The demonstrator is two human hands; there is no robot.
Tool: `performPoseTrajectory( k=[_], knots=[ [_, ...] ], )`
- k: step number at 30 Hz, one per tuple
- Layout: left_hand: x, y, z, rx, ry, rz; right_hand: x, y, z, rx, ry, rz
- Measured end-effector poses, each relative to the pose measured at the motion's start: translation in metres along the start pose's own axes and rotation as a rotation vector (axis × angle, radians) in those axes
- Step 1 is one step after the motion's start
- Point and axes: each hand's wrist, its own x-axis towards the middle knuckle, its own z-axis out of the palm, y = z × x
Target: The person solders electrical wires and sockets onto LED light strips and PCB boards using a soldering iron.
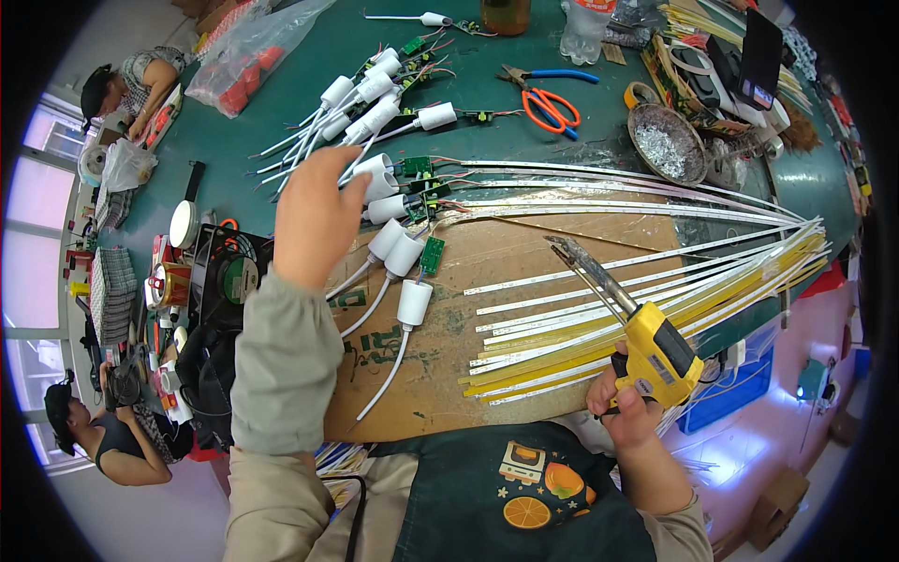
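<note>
My right hand (629,408) is wrapped round the handle of a yellow-and-black soldering gun (663,351). Its metal tip points up and left, above the white LED strips (552,298). Over the near end of the piled parts, my left hand (320,214) is raised with thumb and forefinger apart, and part of its fingers is hidden. Close by it are white cylindrical lamp caps (403,255) with white cables and small green circuit boards (432,255). One cap (414,304) lies nearest me, its cable trailing toward the board edge. Some strips reach the boards by thin wires.
Brown cardboard (440,375) covers part of the green table. Further off lie orange-handled pliers (551,110), a metal dish of silvery scraps (667,140) and a plastic bag of red pieces (248,70). A black crate (225,276) stands left. Two people sit at the left side.
</note>
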Motion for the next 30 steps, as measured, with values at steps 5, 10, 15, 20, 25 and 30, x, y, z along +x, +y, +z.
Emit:
performPoseTrajectory(
  k=[5,10,15,20,25,30],
  knots=[
    [0.048,-0.023,0.042,-0.003,0.024,-0.04,-0.001,0.002,-0.002,-0.005,-0.004,-0.006],
    [0.065,-0.027,0.05,0.158,-0.005,-0.018,0.0,0.0,0.002,-0.033,-0.006,-0.021],
    [0.039,0.036,-0.008,-0.008,0.14,0.098,0.002,0.002,0.001,0.02,0.017,-0.02],
    [-0.043,0.079,-0.06,-0.212,-0.241,0.13,0.001,-0.001,-0.001,-0.006,0.011,-0.03],
    [-0.107,0.07,-0.07,-0.026,-0.543,0.097,0.003,-0.001,0.003,-0.001,-0.003,-0.019],
    [-0.115,0.084,-0.05,-0.003,-0.426,0.104,0.0,-0.001,0.001,-0.008,0.01,-0.004]
  ],
)
